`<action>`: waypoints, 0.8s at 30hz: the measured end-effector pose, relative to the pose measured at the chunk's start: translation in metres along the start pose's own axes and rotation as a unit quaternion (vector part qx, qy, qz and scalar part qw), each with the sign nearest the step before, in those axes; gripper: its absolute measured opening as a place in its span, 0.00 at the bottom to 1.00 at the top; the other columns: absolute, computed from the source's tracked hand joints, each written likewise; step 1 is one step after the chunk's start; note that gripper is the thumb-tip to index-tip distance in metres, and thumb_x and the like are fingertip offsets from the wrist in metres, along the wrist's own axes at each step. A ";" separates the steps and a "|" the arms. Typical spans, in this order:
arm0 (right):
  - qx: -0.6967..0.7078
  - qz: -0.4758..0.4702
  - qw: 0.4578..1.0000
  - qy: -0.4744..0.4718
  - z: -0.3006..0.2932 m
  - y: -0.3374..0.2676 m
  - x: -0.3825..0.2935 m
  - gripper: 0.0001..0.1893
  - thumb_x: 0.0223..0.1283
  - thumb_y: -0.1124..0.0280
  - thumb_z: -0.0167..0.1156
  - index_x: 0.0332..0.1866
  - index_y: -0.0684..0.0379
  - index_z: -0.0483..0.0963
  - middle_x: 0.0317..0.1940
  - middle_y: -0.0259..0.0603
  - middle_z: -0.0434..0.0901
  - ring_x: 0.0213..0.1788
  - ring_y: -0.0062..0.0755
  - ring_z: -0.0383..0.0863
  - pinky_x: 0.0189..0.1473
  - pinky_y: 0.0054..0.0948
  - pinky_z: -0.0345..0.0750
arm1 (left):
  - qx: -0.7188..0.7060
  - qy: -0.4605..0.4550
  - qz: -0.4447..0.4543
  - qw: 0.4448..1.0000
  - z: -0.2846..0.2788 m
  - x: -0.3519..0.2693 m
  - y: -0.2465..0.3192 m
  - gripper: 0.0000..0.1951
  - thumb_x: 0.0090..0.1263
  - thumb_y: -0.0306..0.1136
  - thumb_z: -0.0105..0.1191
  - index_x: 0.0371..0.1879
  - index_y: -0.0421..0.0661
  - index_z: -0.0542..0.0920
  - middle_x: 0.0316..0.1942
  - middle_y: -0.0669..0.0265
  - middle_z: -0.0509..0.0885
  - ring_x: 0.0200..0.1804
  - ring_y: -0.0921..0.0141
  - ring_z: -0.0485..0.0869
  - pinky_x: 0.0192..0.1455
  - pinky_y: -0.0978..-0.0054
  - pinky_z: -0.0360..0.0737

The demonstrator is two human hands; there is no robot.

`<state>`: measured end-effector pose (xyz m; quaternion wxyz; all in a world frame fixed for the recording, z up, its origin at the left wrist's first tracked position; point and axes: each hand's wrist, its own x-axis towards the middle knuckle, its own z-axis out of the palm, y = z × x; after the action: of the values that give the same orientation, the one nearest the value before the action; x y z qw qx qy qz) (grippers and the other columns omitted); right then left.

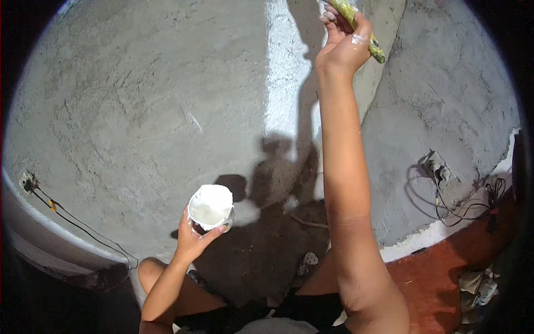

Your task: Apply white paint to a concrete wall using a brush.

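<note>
My left hand (pixel 200 238) grips a small round container (pixel 211 208), its inside and rim coated with white paint. Raised at the top of the view, my right hand (pixel 345 39) is closed around a paint-smeared, yellow-green handle (pixel 354 25); whatever its upper end carries lies beyond the picture's edge. White smears mark the fingers and the base of the thumb. Behind that hand runs a vertical band of white paint (pixel 283 83) on the grey plastered wall (pixel 167 104). My shadow falls across the band and the wall.
Wires hang from a wall opening (pixel 28 181) at the left. At the right, a cable (pixel 463 215) comes out of an electrical box recess (pixel 436 167). A reddish floor (pixel 429 284) lies lower right, with crumpled material (pixel 477 288) on it. My bent knees are below.
</note>
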<state>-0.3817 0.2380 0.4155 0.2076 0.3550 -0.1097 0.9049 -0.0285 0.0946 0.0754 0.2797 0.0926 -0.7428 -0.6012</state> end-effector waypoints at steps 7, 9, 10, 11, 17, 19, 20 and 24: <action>-0.089 0.026 0.995 -0.037 0.022 0.016 0.024 0.09 0.78 0.69 0.56 0.47 0.66 0.76 0.37 0.50 0.87 0.36 0.36 0.88 0.39 0.32 0.88 | -0.020 0.002 0.000 1.000 0.001 0.000 0.003 0.42 0.60 0.30 0.82 0.72 0.38 0.70 0.65 0.59 0.81 0.68 0.68 0.81 0.73 0.65 0.76; -0.087 0.025 0.994 -0.059 0.010 0.023 0.014 0.13 0.77 0.68 0.56 0.51 0.71 0.73 0.40 0.56 0.87 0.37 0.42 0.89 0.39 0.38 0.89 | -0.013 0.001 -0.014 1.000 0.000 -0.001 0.005 0.42 0.60 0.30 0.82 0.72 0.38 0.69 0.65 0.59 0.81 0.67 0.68 0.81 0.73 0.66 0.76; -0.085 0.035 0.994 -0.054 0.002 0.027 0.004 0.13 0.77 0.68 0.57 0.52 0.69 0.70 0.39 0.55 0.86 0.35 0.40 0.89 0.36 0.38 0.88 | -0.016 -0.004 0.001 1.000 0.001 -0.002 0.005 0.43 0.60 0.30 0.82 0.72 0.38 0.69 0.65 0.59 0.82 0.67 0.68 0.81 0.73 0.66 0.76; -0.090 0.051 0.994 -0.035 -0.007 0.030 -0.007 0.14 0.77 0.67 0.59 0.53 0.68 0.68 0.39 0.53 0.86 0.33 0.38 0.89 0.34 0.37 0.88 | -0.014 -0.002 -0.016 1.000 0.001 -0.003 0.006 0.43 0.60 0.30 0.82 0.72 0.39 0.69 0.65 0.59 0.82 0.67 0.68 0.81 0.73 0.66 0.77; -0.110 0.099 0.988 0.054 -0.063 0.021 -0.080 0.11 0.79 0.68 0.58 0.55 0.64 0.70 0.38 0.49 0.87 0.32 0.34 0.88 0.34 0.29 0.84 | -0.020 -0.005 -0.009 1.000 0.001 -0.003 0.010 0.43 0.60 0.30 0.82 0.73 0.38 0.69 0.65 0.59 0.82 0.67 0.67 0.81 0.73 0.65 0.77; -0.118 0.116 0.984 0.073 -0.082 0.017 -0.102 0.12 0.80 0.67 0.58 0.56 0.64 0.70 0.38 0.48 0.87 0.34 0.33 0.88 0.36 0.28 0.83 | -0.037 -0.006 -0.003 0.999 0.002 -0.004 0.011 0.43 0.60 0.29 0.82 0.73 0.38 0.69 0.65 0.59 0.82 0.67 0.67 0.81 0.73 0.65 0.77; -0.126 0.131 0.980 0.079 -0.092 0.015 -0.114 0.12 0.81 0.67 0.57 0.56 0.64 0.70 0.38 0.48 0.87 0.34 0.33 0.88 0.37 0.28 0.83 | -0.032 -0.004 -0.013 0.999 0.003 -0.004 0.010 0.42 0.61 0.29 0.81 0.73 0.38 0.69 0.65 0.59 0.82 0.67 0.67 0.81 0.73 0.64 0.77; -0.149 0.138 0.974 0.099 -0.139 0.009 -0.162 0.11 0.79 0.69 0.57 0.55 0.67 0.71 0.41 0.51 0.86 0.35 0.36 0.88 0.39 0.31 0.86 | -0.054 -0.014 -0.039 0.998 0.004 -0.006 0.006 0.42 0.62 0.28 0.81 0.73 0.38 0.69 0.66 0.58 0.81 0.68 0.67 0.81 0.73 0.64 0.76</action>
<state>-0.3616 0.2297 0.2031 0.1406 0.2105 -0.2700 0.9290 -0.0246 0.1018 0.0789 0.2500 0.0983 -0.7088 -0.6522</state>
